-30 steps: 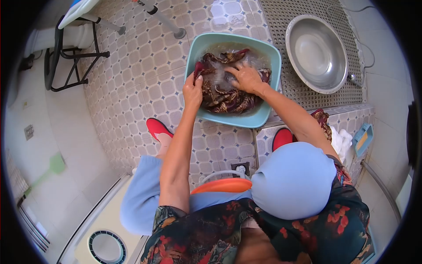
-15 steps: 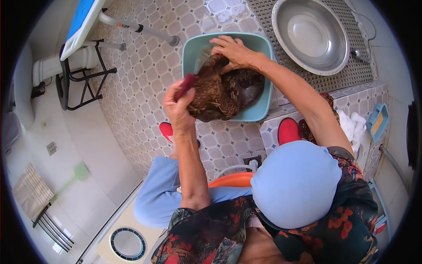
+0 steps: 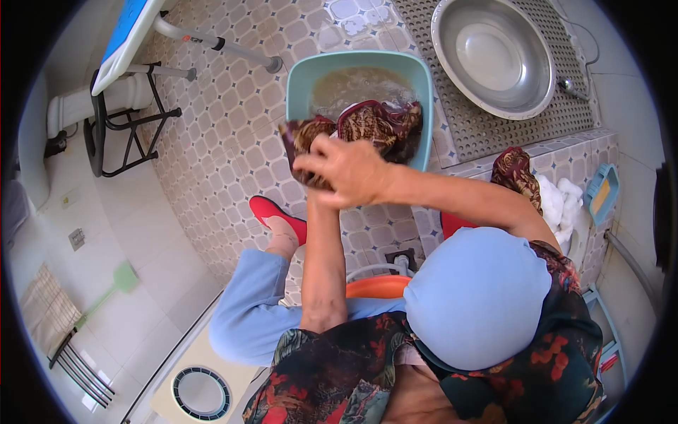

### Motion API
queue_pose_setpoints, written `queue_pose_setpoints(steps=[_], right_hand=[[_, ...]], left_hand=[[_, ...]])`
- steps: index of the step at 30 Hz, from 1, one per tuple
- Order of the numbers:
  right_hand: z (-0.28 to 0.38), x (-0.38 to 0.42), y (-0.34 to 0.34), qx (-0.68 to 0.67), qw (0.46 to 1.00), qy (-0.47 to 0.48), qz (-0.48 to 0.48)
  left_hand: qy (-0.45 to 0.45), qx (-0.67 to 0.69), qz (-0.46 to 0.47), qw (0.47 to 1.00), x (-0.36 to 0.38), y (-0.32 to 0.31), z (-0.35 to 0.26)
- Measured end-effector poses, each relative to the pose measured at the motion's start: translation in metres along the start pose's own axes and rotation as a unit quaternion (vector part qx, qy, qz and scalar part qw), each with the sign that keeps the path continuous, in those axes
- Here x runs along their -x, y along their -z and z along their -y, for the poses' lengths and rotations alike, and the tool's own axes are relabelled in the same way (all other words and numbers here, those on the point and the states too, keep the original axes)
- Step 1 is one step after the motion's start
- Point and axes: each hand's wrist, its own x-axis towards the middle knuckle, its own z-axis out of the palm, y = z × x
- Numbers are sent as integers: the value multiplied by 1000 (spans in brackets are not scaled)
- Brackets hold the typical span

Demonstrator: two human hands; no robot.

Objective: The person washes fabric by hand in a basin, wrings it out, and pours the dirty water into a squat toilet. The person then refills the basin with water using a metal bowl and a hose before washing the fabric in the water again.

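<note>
A wet, dark brown and maroon patterned cloth (image 3: 378, 126) lies partly in a teal basin (image 3: 300, 78) of cloudy water, and one end is raised over the near left rim. My right hand (image 3: 353, 169) is closed across that raised end, with its fingers curled over the fabric. Beneath it, my left hand (image 3: 322, 203) supports the same end from below. Its fingers are hidden by the cloth and my right hand, so only the wrist side shows.
A metal bowl (image 3: 494, 56) rests on a perforated grey mat (image 3: 452, 134) at the right. Another patterned cloth (image 3: 515, 177) and white cloths (image 3: 561, 208) lie near a blue soap dish (image 3: 602, 194). A folding chair (image 3: 106, 134) stands left; an orange stool-like object (image 3: 378, 286) is below me.
My right hand has moved from inside the basin down and left onto the raised cloth end. Most of the cloth has sunk toward the near side, uncovering the water. The left red shoe shows more.
</note>
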Motion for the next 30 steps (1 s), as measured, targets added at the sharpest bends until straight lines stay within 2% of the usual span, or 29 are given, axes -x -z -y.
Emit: queue_pose_setpoints(steps=[1, 2, 4, 5, 6, 8, 10, 11, 12, 14, 16, 17, 18, 19, 20, 22, 23, 24, 25, 26, 27, 28, 29, 30], right_hand=[[2, -1, -15, 63, 998, 17, -25], [-5, -5, -26, 64, 997, 18, -24], [-29, -23, -34, 114, 991, -67, -23], [-50, -35, -38, 62, 993, -95, -41], [-59, -40, -27, 95, 983, -156, -16], [-78, -38, -20, 122, 972, -201, -12], [-63, -28, -20, 111, 980, -164, -36], [-50, -18, -23, 100, 986, -126, -54], [-31, -9, -27, 97, 991, -70, -62], [-20, -3, -28, 102, 993, -58, 9], [-49, -15, -28, 133, 989, -60, -20], [-67, -23, -21, 145, 981, -128, 0], [-77, -32, -2, 183, 966, -167, 73], [-106, -33, -2, 200, 958, -190, 79], [-124, -33, -1, 141, 947, -287, 29], [-138, -28, 4, 120, 949, -291, -2], [-142, -25, 4, 138, 948, -284, -44], [-147, -21, 2, 156, 944, -278, -86], [-153, -18, -6, 199, 944, -249, -89], [-157, -15, -14, 198, 944, -250, -88], [-158, -12, -20, 227, 940, -247, -54], [-159, -10, -26, 257, 935, -244, -20], [-161, -9, -33, 257, 935, -245, -17], [-162, -8, -41, 290, 927, -237, -10]], left_hand=[[12, -15, -15, 1000, -1, -2, 3], [24, -32, -31, 999, -2, -3, 6], [48, -65, -63, 995, -2, -5, 11], [63, -83, -81, 991, 0, -5, 14], [78, -102, -99, 987, 3, -5, 18], [67, -50, -64, 994, -10, -6, 25], [69, -139, -135, 979, -20, 0, 31], [20, -37, -124, 991, -21, 13, 42], [22, -35, -125, 991, -21, 13, 45], [28, -44, -98, 994, -23, 12, 44], [29, -55, -75, 995, -23, 13, 38], [30, -62, -60, 996, -23, 10, 34], [13, -87, -74, 993, -14, -11, 24], [8, -97, -45, 994, -13, -15, 15], [2, -109, -14, 994, -18, -18, 5], [-32, -127, -26, 991, -28, -25, -6], [-77, -161, -44, 983, -38, -25, -8], [-120, -195, -62, 972, -50, -22, -8], [-182, -309, -54, 932, -69, -10, -7], [-181, -309, -55, 932, -80, 3, 1], [-228, -471, -91, 847, -85, 8, 8], [-266, -616, -124, 732, -90, 10, 14], [-311, -637, -107, 698, -98, 18, 22], [-307, -636, -106, 700, -97, 13, 26]])
